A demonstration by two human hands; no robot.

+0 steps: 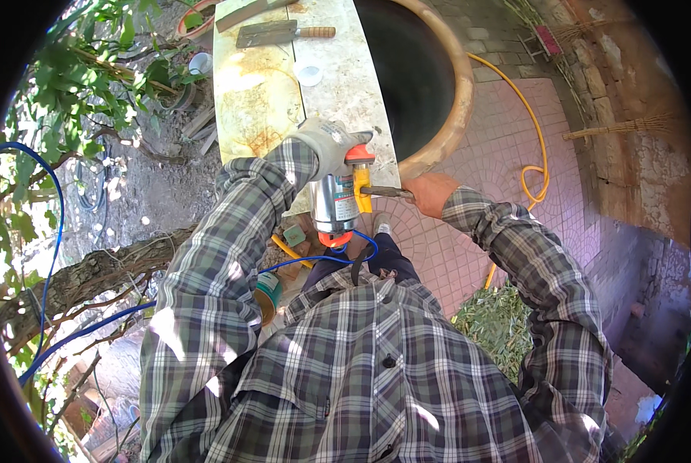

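A silver cylindrical pump (326,202) with orange ends, apparently a submersible one, hangs upright at the near edge of the table. My left hand (326,147), in a grey-white work glove, is closed around its upper part. A yellow fitting (362,197) stands on the pump's right side. Across this fitting lies a dark metal hand tool (386,191), either pliers or a wrench; I cannot tell which. My bare right hand (432,193) is closed on the tool's handle end. A blue cable (370,248) loops below the pump.
On the stained table (334,108) lie a cleaver (267,33), a small white lid or cup (308,74) and a long block (249,11). A large round vat (461,81) stands right of it. A yellow hose (542,131) crosses the paving. Vines and a branch (106,258) fill the left.
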